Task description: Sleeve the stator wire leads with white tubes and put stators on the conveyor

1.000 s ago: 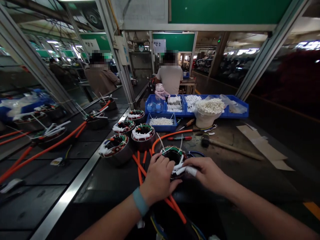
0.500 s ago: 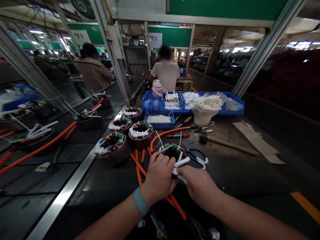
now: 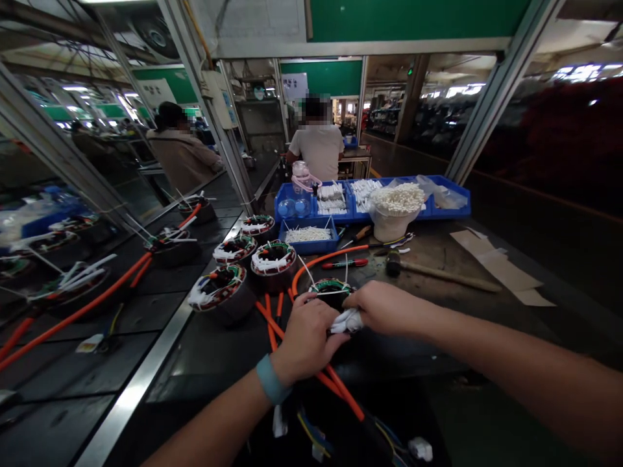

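In the head view a motor stator (image 3: 333, 286) with green, red and white windings stands before me, its near side hidden by my hands. My left hand (image 3: 306, 337) is closed over the stator's near left rim, thumb beneath a bundle of white sleeves (image 3: 346, 320). Pinched at the right end of that bundle are the fingers of my right hand (image 3: 384, 308). A white cable tie (image 3: 346, 269) stands upright from the stator, and another leans at its left. Orange sleeved leads (image 3: 343, 389) run below my left hand.
Several finished-looking stators (image 3: 273, 259) stand left of my hands. Behind are a small blue tray (image 3: 306, 245) of white ties, blue bins (image 3: 335, 211), and a tub (image 3: 392, 227). A red marker (image 3: 344, 263) and a mallet (image 3: 445, 272) lie beyond. Two people work further off.
My right hand has moved up and over the stator's right side, bending the white sleeves, and now covers the blue-handled scissors. My left hand has stayed on the rim.
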`<state>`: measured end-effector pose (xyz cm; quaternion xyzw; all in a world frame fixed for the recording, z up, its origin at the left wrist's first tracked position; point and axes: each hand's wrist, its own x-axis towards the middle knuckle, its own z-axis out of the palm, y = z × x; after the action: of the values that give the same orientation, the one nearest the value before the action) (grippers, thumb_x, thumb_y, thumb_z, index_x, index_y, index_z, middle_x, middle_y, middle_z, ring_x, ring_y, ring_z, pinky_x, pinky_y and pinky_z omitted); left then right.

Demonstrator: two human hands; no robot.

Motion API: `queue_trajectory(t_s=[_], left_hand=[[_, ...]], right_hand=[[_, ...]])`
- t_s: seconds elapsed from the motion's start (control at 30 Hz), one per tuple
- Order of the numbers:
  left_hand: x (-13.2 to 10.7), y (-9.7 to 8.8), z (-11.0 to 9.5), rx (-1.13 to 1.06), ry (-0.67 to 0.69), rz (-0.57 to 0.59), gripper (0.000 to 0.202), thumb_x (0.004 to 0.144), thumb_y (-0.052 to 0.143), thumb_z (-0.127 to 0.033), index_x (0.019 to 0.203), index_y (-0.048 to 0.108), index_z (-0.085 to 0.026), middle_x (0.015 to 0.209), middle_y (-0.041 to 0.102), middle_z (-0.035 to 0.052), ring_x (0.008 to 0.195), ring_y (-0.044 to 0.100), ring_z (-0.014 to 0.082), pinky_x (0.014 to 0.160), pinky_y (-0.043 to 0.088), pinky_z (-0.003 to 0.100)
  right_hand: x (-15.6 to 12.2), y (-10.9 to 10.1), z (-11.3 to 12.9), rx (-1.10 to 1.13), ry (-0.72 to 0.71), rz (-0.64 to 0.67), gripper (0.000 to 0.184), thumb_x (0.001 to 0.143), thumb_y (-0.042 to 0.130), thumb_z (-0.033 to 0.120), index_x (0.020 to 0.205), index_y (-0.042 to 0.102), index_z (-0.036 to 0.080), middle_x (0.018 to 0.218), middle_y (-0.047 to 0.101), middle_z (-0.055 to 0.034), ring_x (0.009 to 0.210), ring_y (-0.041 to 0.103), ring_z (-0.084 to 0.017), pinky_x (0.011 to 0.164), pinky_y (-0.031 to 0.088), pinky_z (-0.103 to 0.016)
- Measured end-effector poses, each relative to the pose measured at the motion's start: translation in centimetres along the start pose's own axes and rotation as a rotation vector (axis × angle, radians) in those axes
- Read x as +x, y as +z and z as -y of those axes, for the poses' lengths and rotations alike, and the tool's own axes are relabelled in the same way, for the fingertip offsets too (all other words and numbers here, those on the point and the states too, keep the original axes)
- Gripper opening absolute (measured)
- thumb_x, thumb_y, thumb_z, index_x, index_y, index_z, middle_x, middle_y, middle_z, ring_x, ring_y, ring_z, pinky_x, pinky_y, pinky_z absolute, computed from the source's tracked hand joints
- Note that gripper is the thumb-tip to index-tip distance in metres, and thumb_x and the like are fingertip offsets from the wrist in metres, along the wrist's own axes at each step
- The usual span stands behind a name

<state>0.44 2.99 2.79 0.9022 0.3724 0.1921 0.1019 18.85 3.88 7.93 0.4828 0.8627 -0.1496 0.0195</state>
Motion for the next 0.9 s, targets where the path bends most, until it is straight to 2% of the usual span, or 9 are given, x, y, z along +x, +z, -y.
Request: queue_trajectory(t_s=[0.17,0.27,0.47,0.57,0.63,0.7,0.77,0.8,0.9], left_hand=[[0.3,-1.1,1.4,-0.089,0.164,0.146,0.018,0.081,0.058,-0.035,0.073,0.057,-0.018,0.072,0.058,-0.0011,0.075,0.055,0.0157,0.095,0.031,0.041],[0.4,-0.9,1.6,-0.111,0.181,0.108,0.028,0.087,0.046,-0.038,0.070,0.057,-0.018,0.068,0.056,-0.0001,0.070,0.053,0.0153,0.091,0.033,0.040],[0.7,0.5,3.0,-0.115,0.266,0.035,0.043,0.092,0.032,-0.045,0.075,0.060,-0.017,0.067,0.057,0.0027,0.066,0.052,0.0156,0.082,0.036,0.037],[1.1,0.3,4.2,-0.091,0.346,0.032,0.049,0.094,0.026,-0.048,0.079,0.061,-0.017,0.070,0.060,0.0044,0.070,0.055,0.0170,0.085,0.036,0.039],[1.2,-0.4,4.2,-0.077,0.375,0.078,0.048,0.094,0.026,-0.048,0.082,0.061,-0.017,0.074,0.062,0.0049,0.073,0.056,0.0177,0.089,0.035,0.040],[1.2,-1.2,3.3,-0.053,0.316,0.137,0.037,0.092,0.035,-0.044,0.083,0.061,-0.019,0.077,0.063,0.0042,0.080,0.057,0.0191,0.096,0.032,0.043],[1.0,-2.0,1.9,-0.020,0.154,0.145,0.020,0.086,0.047,-0.033,0.090,0.062,-0.020,0.085,0.065,0.0040,0.091,0.056,0.0211,0.103,0.027,0.047],[0.8,-2.2,1.1,-0.010,0.068,0.135,0.018,0.083,0.051,-0.027,0.098,0.061,-0.021,0.090,0.065,0.0039,0.095,0.056,0.0215,0.105,0.025,0.049],[0.2,-2.3,-0.3,-0.049,-0.044,0.136,0.040,0.080,0.054,-0.016,0.119,0.053,-0.024,0.096,0.066,0.0031,0.091,0.058,0.0195,0.106,0.024,0.053]], right_hand=[[1.0,-1.2,0.4,-0.028,-0.063,0.218,0.024,0.069,0.051,0.011,0.082,0.069,0.020,0.072,0.069,-0.0054,0.060,0.060,-0.016,0.047,0.028,-0.023],[1.8,-1.5,0.1,-0.119,-0.126,0.314,0.022,0.068,0.054,0.010,0.080,0.070,0.021,0.071,0.070,-0.0050,0.060,0.060,-0.017,0.044,0.024,-0.024],[4.0,-1.8,-1.2,-0.189,-0.334,0.382,0.021,0.076,0.055,0.018,0.087,0.070,0.027,0.073,0.070,-0.0009,0.062,0.060,-0.015,0.045,0.021,-0.024],[5.2,-2.0,-1.1,-0.215,-0.392,0.441,0.019,0.075,0.056,0.017,0.084,0.070,0.026,0.074,0.071,-0.0004,0.061,0.059,-0.014,0.043,0.021,-0.024],[5.5,-2.1,-0.7,-0.234,-0.404,0.456,0.018,0.074,0.056,0.016,0.083,0.070,0.024,0.075,0.071,-0.0016,0.061,0.059,-0.015,0.043,0.021,-0.025],[5.3,-2.0,-0.3,-0.251,-0.398,0.439,0.018,0.075,0.055,0.015,0.083,0.070,0.022,0.076,0.071,-0.0035,0.062,0.060,-0.016,0.043,0.023,-0.024],[4.7,-1.8,0.0,-0.262,-0.383,0.377,0.020,0.075,0.054,0.014,0.085,0.070,0.020,0.077,0.072,-0.0060,0.064,0.062,-0.018,0.044,0.025,-0.024],[4.2,-1.7,0.0,-0.257,-0.370,0.335,0.021,0.075,0.053,0.014,0.086,0.070,0.019,0.077,0.071,-0.0075,0.065,0.062,-0.019,0.045,0.027,-0.024],[2.7,-1.2,-1.2,-0.070,-0.316,0.241,0.021,0.075,0.055,0.017,0.090,0.070,0.017,0.077,0.071,-0.0084,0.065,0.062,-0.019,0.048,0.031,-0.024]])
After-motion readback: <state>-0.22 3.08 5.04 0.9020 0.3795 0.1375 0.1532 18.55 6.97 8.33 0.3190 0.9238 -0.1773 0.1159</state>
